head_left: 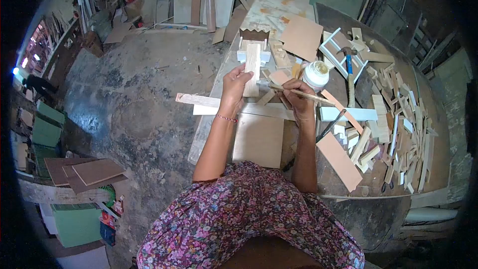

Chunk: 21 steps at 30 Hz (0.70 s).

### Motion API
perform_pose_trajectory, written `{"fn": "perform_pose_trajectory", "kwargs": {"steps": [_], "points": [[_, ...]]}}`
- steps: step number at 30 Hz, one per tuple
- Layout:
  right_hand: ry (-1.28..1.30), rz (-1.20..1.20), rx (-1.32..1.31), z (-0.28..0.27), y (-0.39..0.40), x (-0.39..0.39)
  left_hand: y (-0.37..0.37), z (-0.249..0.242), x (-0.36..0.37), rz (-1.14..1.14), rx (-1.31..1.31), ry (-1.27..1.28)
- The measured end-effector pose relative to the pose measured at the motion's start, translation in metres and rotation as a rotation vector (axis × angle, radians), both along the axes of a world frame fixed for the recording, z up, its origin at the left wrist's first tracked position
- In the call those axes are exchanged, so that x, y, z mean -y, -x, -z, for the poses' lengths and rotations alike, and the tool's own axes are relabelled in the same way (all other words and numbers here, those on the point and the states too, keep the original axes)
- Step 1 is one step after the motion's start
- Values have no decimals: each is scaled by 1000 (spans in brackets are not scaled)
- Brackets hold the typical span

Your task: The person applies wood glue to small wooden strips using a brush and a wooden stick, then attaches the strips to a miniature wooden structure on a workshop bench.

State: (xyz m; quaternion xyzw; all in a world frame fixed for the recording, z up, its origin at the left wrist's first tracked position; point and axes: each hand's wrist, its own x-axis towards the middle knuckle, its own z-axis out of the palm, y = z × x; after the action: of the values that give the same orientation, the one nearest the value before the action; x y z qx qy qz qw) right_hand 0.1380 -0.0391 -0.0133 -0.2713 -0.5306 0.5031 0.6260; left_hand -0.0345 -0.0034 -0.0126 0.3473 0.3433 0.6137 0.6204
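Observation:
My left hand [235,83] is closed round the edge of a light wooden strip [253,60], which stands lengthwise away from me over the table. My right hand [298,98] pinches a thin wooden stick [313,97], its narrow end pointing left toward the strip. Just behind my right hand is an open white jar [315,74] with pale contents. Beyond the strip sits a small white piece with a corrugated brown top [254,34]. A square board [258,141] lies nearest my body.
A hammer [349,69] rests by a white frame [333,55] at the right. Many wood offcuts [398,134] are heaped on the table's right side. A peach strip [339,162] lies near the front edge. Brown panels [84,172] are at the lower left.

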Motion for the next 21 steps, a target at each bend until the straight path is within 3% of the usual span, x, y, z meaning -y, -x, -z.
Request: {"fn": "perform_pose_trajectory", "kwargs": {"steps": [11,14,21], "points": [[-24,-40,-23,4,0,-1,0,-2,-1,-19,-21,31],[116,4,-121,0,2,2,-2,-6,2,-29,-15,39],[108,-8,-167,13,11,-2,-3,-3,3,45,-8,94]]}}
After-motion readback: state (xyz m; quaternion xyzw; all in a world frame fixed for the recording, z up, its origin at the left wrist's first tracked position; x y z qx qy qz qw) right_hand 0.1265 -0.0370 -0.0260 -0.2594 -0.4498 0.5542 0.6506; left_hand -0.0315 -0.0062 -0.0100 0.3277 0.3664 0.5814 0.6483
